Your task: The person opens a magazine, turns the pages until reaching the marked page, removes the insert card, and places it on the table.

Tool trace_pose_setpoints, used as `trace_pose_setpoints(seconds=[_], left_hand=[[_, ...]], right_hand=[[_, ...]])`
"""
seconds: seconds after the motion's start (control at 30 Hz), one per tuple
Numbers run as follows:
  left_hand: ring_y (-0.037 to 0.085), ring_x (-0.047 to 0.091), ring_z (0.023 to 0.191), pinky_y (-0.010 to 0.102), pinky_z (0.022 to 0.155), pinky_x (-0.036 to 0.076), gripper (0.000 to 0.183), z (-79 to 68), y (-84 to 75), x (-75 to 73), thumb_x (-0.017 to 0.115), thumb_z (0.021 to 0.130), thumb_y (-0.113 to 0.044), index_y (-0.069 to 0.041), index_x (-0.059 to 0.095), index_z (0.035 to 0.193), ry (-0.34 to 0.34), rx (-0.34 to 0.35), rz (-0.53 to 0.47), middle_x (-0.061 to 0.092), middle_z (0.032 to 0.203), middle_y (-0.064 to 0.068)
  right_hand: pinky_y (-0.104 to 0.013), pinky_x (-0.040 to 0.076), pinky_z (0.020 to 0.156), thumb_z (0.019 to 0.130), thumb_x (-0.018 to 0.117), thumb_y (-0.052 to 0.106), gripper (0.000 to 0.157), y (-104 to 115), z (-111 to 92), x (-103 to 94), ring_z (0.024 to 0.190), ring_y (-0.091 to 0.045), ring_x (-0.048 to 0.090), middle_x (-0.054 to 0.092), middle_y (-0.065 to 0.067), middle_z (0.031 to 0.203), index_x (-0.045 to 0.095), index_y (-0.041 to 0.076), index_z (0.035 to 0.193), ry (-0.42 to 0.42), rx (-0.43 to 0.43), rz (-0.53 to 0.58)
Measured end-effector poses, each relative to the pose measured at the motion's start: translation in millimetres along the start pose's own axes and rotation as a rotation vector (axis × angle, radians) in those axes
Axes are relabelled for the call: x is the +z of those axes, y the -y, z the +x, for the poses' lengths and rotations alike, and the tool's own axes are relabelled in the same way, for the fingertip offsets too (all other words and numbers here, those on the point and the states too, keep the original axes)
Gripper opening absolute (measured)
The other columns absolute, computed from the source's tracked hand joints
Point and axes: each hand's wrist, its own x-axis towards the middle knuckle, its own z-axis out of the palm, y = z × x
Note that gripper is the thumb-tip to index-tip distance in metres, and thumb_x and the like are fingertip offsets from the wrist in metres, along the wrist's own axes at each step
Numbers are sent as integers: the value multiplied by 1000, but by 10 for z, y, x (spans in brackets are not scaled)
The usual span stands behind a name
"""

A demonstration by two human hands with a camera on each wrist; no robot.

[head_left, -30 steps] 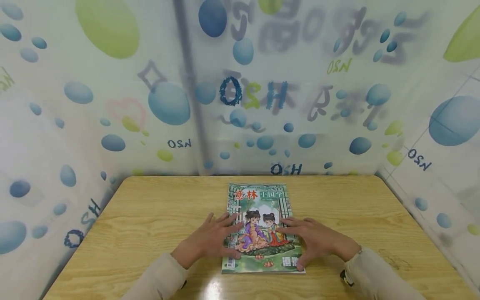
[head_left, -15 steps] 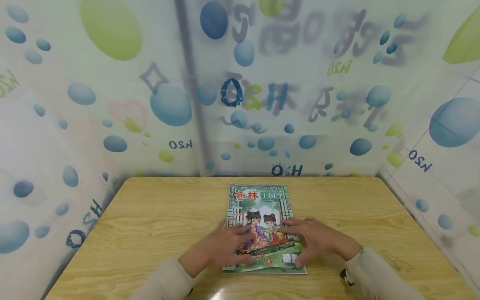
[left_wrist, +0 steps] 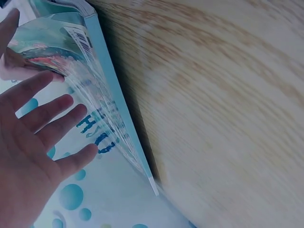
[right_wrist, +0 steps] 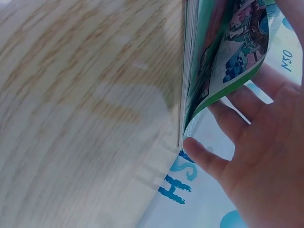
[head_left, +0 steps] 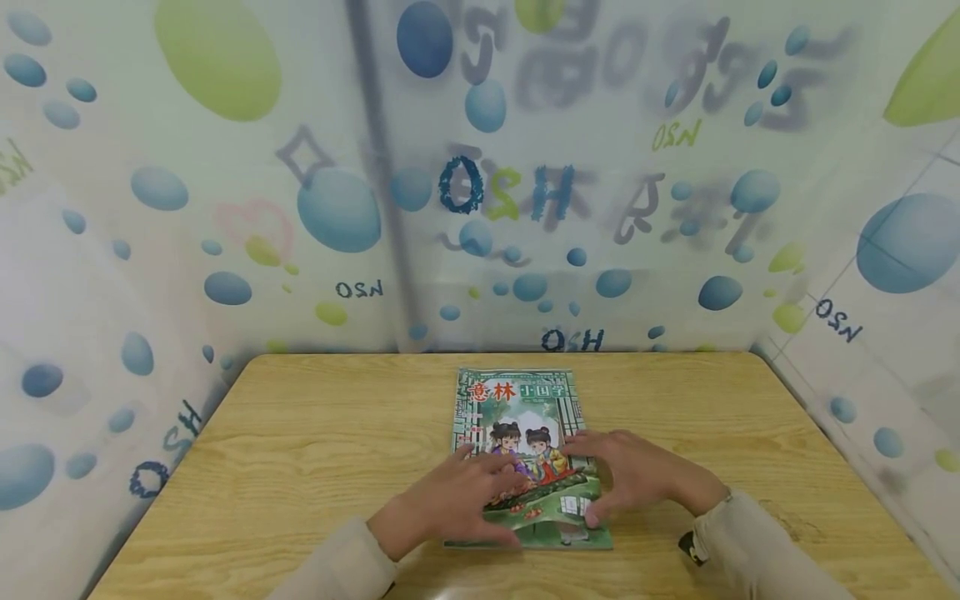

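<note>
At the left of the head view we see a pale backdrop [head_left: 172, 333] with blue and green drops and mirrored "H2O" lettering; it runs on behind everything to the right edge. Below it, a wooden table [head_left: 337, 417] spreads across the lower part of the frame.

At lower left of centre, a cream left sleeve [head_left: 341, 562] leads to our left hand [head_left: 450, 504], its fingers spread and extended over the lower left of a magazine [head_left: 525, 408]. It grasps nothing; we cannot tell whether its fingertips touch the cover.

The magazine lies on the table at the lower centre of the frame, its title at the top, red characters to the left and pale ones to the right. Two cartoon figures [head_left: 536, 450] in robes sit mid-cover. Its lower right part bows upward, and the right wrist view shows coloured printing inside the raised leaf.

Just right of that, our right hand [head_left: 645, 475] is at the magazine's right edge, fingers against the raised leaf; whether the thumb pinches it, we cannot tell. Farther right, a cream right sleeve [head_left: 765, 542] runs to the bottom edge, with something dark [head_left: 692, 548] at its cuff.
</note>
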Motion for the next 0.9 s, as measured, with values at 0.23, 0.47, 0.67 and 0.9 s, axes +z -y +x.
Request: trace_pose_setpoints(seconds=[0.23, 0.47, 0.67, 0.9], left_hand=[[18, 47, 122, 50, 95, 39, 77, -15, 11, -46, 46, 78, -71, -22, 43, 137, -11, 26, 33, 48, 136, 3], [18, 46, 122, 43, 95, 42, 80, -20, 8, -59, 61, 80, -56, -23, 28, 146, -121, 136, 16, 42, 140, 4], [19, 24, 137, 44, 104, 32, 89, 10, -32, -84, 70, 78, -37, -27, 17, 148, -231, 284, 118, 16, 154, 0], [22, 8, 141, 48, 111, 14, 71, -7, -99, -146, 65, 81, -27, -21, 33, 145, -281, 364, 347, 8, 155, 0]], right_hand=[[-67, 27, 94, 65, 68, 65, 91, 32, -25, -27, 131, -34, 34, 41, -6, 142, 44, 18, 138, -5, 3, -10], [-62, 25, 99, 83, 61, 49, 70, 49, -116, -162, 133, -34, 29, 33, -10, 146, 37, 19, 142, -22, 87, 147], [-53, 29, 103, 96, 45, 39, 51, -27, -138, -235, 133, -25, 32, 35, -1, 146, 35, 22, 143, -160, 194, 191], [-66, 16, 99, 92, 47, 47, 60, -107, -121, -133, 129, -32, 38, 40, -11, 142, 39, 13, 141, -201, 267, 0]])
